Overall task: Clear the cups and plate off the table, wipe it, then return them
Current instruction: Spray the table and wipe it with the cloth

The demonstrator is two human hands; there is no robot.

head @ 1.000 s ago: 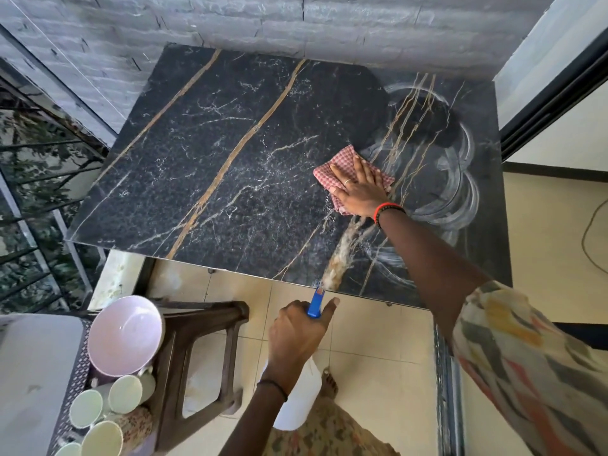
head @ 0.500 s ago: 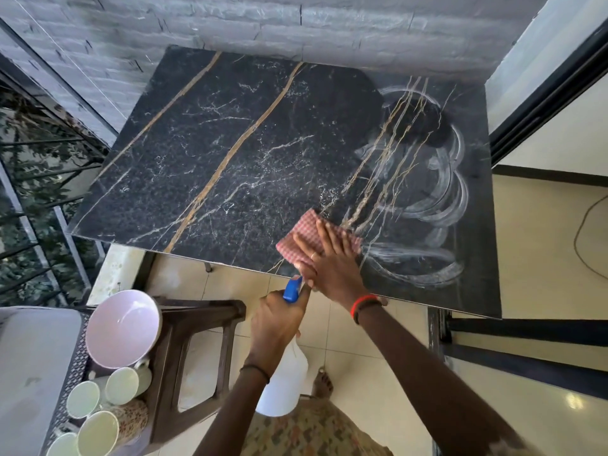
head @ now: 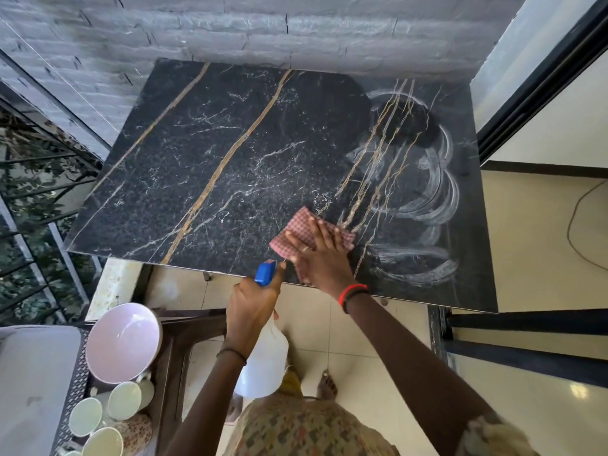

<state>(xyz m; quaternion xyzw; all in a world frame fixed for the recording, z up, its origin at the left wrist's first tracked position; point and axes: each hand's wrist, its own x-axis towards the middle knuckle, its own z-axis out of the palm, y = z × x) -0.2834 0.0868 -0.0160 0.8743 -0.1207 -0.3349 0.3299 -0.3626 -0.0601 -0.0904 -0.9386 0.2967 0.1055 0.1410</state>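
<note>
Right hand [head: 320,255] flat, fingers straight, pressing red-checked cloth [head: 297,227] on black gold-veined marble tabletop [head: 197,159] near front edge. Left hand [head: 251,304] wrapped round neck of white spray bottle with blue trigger [head: 263,366]. Bottle body blurred; I make out no lettering. Pink round plate [head: 121,340] and pale green cups [head: 126,399] off table, lower left beside brown stool [head: 184,327]. Lowest cups cut off by frame.

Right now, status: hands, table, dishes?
Left hand grips spray bottle. Right hand presses checked cloth flat on table, near edge. Plate and cups parked off table, lower left. Path unobstructed.
</note>
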